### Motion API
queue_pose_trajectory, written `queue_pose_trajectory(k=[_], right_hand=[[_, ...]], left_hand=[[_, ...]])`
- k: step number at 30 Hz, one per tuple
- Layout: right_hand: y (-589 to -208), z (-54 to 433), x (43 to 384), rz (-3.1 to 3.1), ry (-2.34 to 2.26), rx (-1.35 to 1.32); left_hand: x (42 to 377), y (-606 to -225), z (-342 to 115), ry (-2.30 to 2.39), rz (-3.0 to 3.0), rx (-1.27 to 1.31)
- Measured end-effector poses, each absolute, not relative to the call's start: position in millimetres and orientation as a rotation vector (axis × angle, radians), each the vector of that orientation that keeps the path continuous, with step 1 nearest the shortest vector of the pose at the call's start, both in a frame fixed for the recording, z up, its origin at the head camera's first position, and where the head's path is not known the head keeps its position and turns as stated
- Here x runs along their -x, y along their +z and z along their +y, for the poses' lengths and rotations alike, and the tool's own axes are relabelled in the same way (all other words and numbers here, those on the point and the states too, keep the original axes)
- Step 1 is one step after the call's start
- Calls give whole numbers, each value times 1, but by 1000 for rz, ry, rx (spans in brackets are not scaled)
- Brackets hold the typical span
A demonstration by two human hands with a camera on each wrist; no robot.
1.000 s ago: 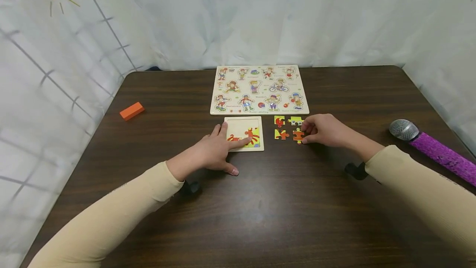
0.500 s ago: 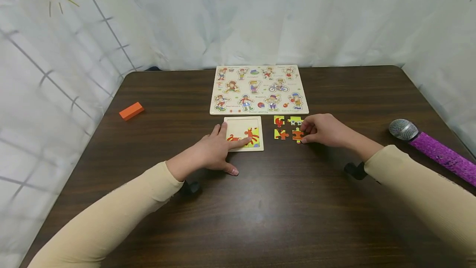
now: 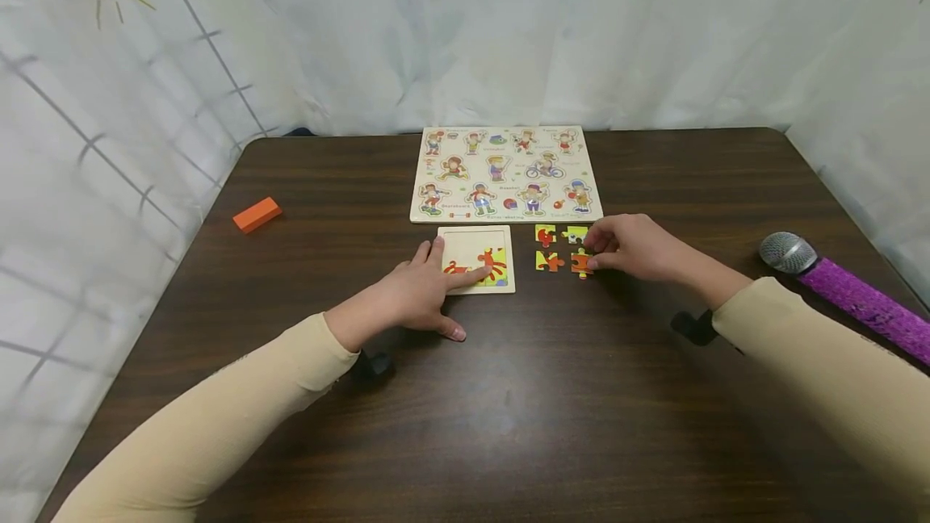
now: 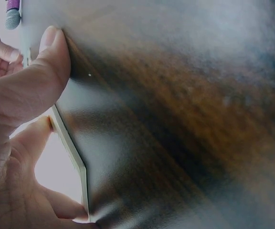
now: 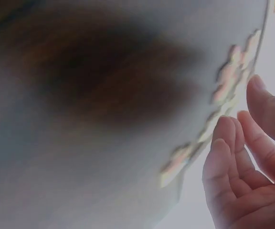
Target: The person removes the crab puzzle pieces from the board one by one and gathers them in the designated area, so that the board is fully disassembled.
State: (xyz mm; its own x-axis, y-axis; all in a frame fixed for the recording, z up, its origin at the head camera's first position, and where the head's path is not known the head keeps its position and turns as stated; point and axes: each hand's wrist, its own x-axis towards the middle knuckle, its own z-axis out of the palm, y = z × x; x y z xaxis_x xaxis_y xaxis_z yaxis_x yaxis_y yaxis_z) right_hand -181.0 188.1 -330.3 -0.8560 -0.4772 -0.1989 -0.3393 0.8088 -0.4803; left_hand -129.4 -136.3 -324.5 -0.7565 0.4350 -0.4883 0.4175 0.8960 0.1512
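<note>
A small wooden puzzle tray (image 3: 465,246) lies on the dark table, with part of an orange and yellow picture filled in along its near edge. My left hand (image 3: 425,287) rests on it, the index finger stretched flat over the placed pieces and the thumb on the table. The left wrist view shows the thumb (image 4: 51,57) beside the tray edge (image 4: 71,149). Right of the tray lie several loose puzzle pieces (image 3: 550,262). My right hand (image 3: 626,248) hovers at them, its fingertips touching the orange piece (image 3: 580,263) and the yellow-green piece (image 3: 576,233). In the right wrist view the fingers (image 5: 233,162) curve loosely beside the blurred pieces (image 5: 223,90).
A large peg puzzle board (image 3: 506,174) with sports figures lies just beyond the tray. An orange block (image 3: 257,215) sits at the far left. A purple microphone (image 3: 843,289) lies along the right edge. White curtains enclose the table on three sides.
My right hand has shifted slightly away from me, toward the far loose pieces. The left hand has stayed on the tray.
</note>
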Motion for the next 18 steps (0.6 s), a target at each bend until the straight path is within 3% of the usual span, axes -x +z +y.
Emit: queue_pose_trajectory(k=[18], right_hand=[[-334,86,195,2602,-560,995]], left_hand=[[130,-326,-137,14,2524,-633]])
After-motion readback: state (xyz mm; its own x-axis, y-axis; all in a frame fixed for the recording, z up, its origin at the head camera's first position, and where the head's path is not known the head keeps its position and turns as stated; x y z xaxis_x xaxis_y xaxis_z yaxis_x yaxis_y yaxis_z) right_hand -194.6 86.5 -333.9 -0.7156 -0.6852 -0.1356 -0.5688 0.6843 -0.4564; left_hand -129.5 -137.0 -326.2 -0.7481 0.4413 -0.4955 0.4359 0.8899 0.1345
